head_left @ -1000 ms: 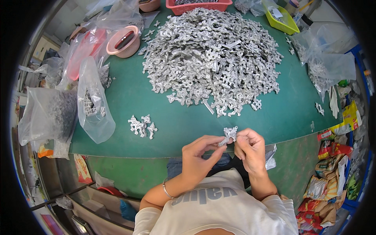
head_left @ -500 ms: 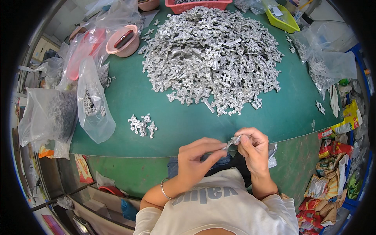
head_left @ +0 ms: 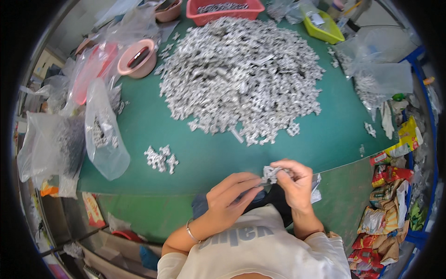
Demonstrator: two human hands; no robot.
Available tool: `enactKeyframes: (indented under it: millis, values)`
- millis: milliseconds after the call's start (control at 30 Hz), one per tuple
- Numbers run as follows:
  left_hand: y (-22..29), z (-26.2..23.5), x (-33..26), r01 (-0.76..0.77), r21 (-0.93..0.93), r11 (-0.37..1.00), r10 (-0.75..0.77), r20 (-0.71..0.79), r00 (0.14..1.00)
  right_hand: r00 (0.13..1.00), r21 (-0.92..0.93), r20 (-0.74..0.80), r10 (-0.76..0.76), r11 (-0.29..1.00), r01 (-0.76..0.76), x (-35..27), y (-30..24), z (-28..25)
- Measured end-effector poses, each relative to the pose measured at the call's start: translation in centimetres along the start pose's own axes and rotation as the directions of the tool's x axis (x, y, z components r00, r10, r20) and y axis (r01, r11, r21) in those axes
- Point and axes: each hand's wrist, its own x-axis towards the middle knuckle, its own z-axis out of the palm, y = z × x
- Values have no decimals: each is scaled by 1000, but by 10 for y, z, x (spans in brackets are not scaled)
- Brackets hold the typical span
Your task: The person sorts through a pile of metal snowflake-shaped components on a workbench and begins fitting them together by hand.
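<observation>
Between the thumb and fingers of my right hand (head_left: 296,183) is a small silver metal casting (head_left: 270,174), held above the table's near edge. My left hand (head_left: 232,194) is beside it, fingers stretched out and thumb apart, the tips close to the casting's left end; whether they touch it I cannot tell. A large heap of similar silver castings (head_left: 241,79) covers the middle of the green table (head_left: 204,158). Several more castings form a small cluster (head_left: 160,159) on the table, left of my hands.
Clear plastic bags of parts (head_left: 104,139) line the left side, near a pink bowl (head_left: 149,63) with a dark red object in it. A red basket (head_left: 223,17) and a yellow-green tray (head_left: 320,32) stand at the back. More bagged parts (head_left: 367,88) lie at right, above colourful packets (head_left: 381,218).
The casting in my right hand has turned and shows more of its face. My left hand has shifted slightly left, its fingers straighter. The whole view has tilted slightly.
</observation>
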Motion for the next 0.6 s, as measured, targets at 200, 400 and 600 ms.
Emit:
enactKeyframes:
  millis: [200,400,600]
  values:
    - [-24,11,4,77,70,995,-79,13,997,922,171,-356,154,980,-98,42,20,-59]
    - [-25,18,13,163,150,975,-182,122,976,691,-206,-671,-269,963,176,176,-11,-187]
    - [-47,14,9,111,344,932,-183,184,966,897,-665,-276,-346,742,81,146,17,-185]
